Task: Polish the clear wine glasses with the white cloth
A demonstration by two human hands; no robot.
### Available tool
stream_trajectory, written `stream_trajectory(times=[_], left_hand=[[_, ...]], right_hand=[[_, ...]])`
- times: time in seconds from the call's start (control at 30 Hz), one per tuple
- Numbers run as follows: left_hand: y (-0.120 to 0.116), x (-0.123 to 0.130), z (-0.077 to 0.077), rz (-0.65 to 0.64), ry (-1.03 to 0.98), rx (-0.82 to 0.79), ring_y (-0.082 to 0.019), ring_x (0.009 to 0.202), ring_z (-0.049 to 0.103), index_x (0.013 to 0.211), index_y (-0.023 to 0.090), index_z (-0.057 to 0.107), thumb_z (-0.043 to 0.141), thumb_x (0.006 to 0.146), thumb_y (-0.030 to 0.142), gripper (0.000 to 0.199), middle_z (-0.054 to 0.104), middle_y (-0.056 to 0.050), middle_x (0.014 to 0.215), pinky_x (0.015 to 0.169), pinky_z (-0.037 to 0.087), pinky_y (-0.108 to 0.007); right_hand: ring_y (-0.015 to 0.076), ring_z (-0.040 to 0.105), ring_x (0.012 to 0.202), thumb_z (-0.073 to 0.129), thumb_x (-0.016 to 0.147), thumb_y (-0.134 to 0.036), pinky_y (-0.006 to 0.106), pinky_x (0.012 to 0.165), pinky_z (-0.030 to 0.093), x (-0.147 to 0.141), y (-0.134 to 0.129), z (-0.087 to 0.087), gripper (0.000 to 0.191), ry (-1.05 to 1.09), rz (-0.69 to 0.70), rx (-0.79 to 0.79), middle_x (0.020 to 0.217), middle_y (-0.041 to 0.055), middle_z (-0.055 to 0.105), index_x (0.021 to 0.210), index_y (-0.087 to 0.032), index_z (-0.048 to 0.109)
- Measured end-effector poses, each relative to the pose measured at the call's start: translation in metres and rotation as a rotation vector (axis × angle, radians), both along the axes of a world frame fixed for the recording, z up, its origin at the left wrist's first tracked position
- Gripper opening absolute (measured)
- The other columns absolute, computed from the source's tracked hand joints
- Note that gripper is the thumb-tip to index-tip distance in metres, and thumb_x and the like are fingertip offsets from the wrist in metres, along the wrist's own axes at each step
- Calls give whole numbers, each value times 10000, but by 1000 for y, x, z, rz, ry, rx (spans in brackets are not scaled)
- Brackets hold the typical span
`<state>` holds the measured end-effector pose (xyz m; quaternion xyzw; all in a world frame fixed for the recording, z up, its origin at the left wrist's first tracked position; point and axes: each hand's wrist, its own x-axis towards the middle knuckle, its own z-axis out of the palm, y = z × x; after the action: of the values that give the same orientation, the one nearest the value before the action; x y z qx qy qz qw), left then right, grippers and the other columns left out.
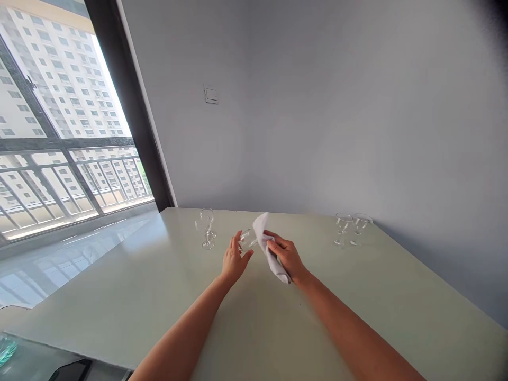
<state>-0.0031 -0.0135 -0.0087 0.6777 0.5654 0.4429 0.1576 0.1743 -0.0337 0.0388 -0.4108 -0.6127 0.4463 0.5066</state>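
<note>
on the left of the pale table [103, 296], two stemmed glasses [203, 226] are standing upright, a little beyond the left hand [235, 258]. that hand is curving loosely, its fingers resting along the left side of a tilted clear glass [248, 239] and its thumb sticking out apart; i cannot tell how firmly it is gripping. the tilted glass is lying between the two hands, its right end pointing at the cloth and partly hiding there. it is probably feeling light and stiff, yet fragile and slippery, so the stem or lower bowl is seeming the safest hold, with the thin rim needing gentleness. just right of it, the white cloth [261, 233] is poking up above the right hand [286, 254] and draping below. the thumb and fingers are pinching its folds nearly together. the cloth is looking soft, limp and light, likely forgiving a grasp anywhere. farther right, well apart from both hands, another pair of glasses [343, 225] is standing.
</note>
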Motion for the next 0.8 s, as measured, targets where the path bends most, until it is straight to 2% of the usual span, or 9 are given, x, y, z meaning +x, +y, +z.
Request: stream_trajectory(times=[0.1,0.2,0.33,0.4,0.47,0.53,0.6,0.73,0.8], left_hand=[[-4,3,2,-39,105,30,-159,836,510,1289,256,248,521,732,260,620,506,-51,1065,801,389,-335],[-7,4,4,-69,187,63,-185,958,493,1282,243,261,493,752,240,578,495,-65,1102,852,360,-355],[-13,9,4,-127,254,55,-205,1051,461,1278,222,263,459,765,209,549,484,-82,1141,890,339,-376],[-17,15,3,-168,286,44,-212,1074,454,1284,213,257,453,763,194,557,475,-93,1171,897,336,-377],[-22,20,3,-241,350,68,-217,1069,465,1290,209,263,464,754,185,572,475,-102,1189,896,338,-373],[-26,25,6,-321,440,129,-224,1034,491,1293,208,278,474,752,179,577,495,-107,1179,882,345,-374],[-30,29,12,-365,520,213,-235,1001,511,1292,211,299,477,761,182,562,517,-113,1160,882,341,-394],[-32,34,20,-284,574,359,-258,1090,464,1242,244,395,454,783,136,476,523,-114,1169,975,243,-452],[-32,35,21,-268,556,310,-245,1036,503,1200,259,442,470,771,124,451,556,-106,1112,953,279,-428]], right_hand=[[108,492,580,481,768,-500,207,475,381,-11,-7,3,381,32,191,-31,710,16,561,934,-170,575],[98,495,498,377,809,-539,186,387,345,-10,-9,2,450,108,237,-130,656,-11,532,1064,-186,493],[123,575,536,466,783,-479,190,393,398,2,-12,-4,438,-29,372,-178,727,3,587,1125,-206,454],[137,595,597,530,752,-419,205,433,433,9,-14,-10,405,-113,376,-154,749,6,606,1095,-208,489],[149,597,615,569,722,-373,225,462,450,15,-16,-18,312,-153,352,-155,703,7,615,969,-182,561],[159,598,599,592,702,-352,249,481,459,18,-17,-28,233,-126,351,-214,651,15,619,826,-154,593],[159,594,569,611,689,-351,264,488,462,19,-17,-37,220,-8,338,-290,620,18,617,753,-141,594],[142,581,519,644,665,-374,243,456,438,18,-13,-45,254,286,295,-396,602,17,607,732,-137,586],[137,578,506,638,667,-392,238,449,432,19,-12,-44,268,316,304,-406,614,24,616,733,-136,590]])
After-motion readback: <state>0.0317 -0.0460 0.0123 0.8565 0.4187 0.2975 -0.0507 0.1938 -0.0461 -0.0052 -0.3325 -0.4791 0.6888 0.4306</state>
